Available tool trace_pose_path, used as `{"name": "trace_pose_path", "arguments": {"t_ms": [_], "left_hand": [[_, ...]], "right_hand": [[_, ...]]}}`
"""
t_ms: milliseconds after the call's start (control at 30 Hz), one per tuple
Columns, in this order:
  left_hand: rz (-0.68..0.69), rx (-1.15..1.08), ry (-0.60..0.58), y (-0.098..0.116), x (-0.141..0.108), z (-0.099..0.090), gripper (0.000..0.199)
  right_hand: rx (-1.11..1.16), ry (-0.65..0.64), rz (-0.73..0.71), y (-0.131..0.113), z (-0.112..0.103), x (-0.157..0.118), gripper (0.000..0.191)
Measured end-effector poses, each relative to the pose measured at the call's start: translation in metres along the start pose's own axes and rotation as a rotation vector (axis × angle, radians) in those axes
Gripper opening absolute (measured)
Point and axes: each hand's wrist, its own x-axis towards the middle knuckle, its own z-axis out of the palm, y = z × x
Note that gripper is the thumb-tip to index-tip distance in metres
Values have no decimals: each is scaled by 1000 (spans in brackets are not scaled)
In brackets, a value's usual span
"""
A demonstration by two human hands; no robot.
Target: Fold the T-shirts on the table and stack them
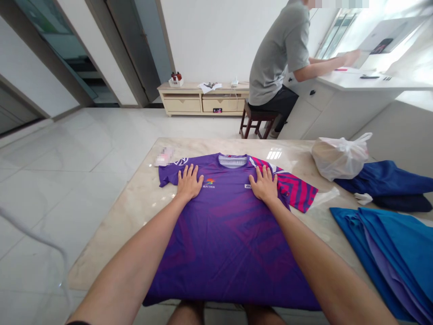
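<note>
A purple T-shirt [230, 234] lies spread out, front side up, on a marble-patterned table [111, 239], its collar at the far side. One sleeve is plain purple with a white mark; the other has pink and purple stripes. My left hand [190, 183] rests flat on the shirt's left chest area with fingers spread, beside a small orange logo. On the right chest, partly over a white label, my right hand [264, 183] lies flat with its fingers apart. Neither hand grips the cloth. The hem reaches the table's near edge.
At the table's right are a tied white plastic bag [340, 158], dark blue cloth [392, 180] and folded teal cloth [399, 243]. A small pink packet [164, 157] lies near the left sleeve. Beyond, a person [279, 54] sits on a stool [259, 118] at a white desk [379, 82].
</note>
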Motion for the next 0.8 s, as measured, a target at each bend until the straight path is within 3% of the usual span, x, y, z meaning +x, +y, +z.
{"name": "trace_pose_path", "arguments": {"t_ms": [133, 233, 333, 467, 567, 667, 800], "left_hand": [[2, -17, 19, 3, 7, -2, 68], [-14, -27, 109, 14, -8, -13, 62], [33, -51, 212, 22, -56, -22, 57], [219, -95, 179, 15, -152, -20, 62], [215, -53, 95, 5, -210, -20, 66], [188, 25, 2, 4, -242, -30, 67], [148, 71, -72, 14, -265, -46, 67]], "right_hand": [[-21, 12, 2, -4, -3, 5, 76], [-99, 91, -48, -16, -14, -8, 71], [-127, 149, -189, -23, -21, -52, 67], [-83, 156, -291, -3, -12, -142, 68], [-75, 72, -185, 20, -2, -202, 72], [-77, 4, -178, 34, -4, -238, 74], [-85, -99, -188, 35, -22, -262, 77]]}}
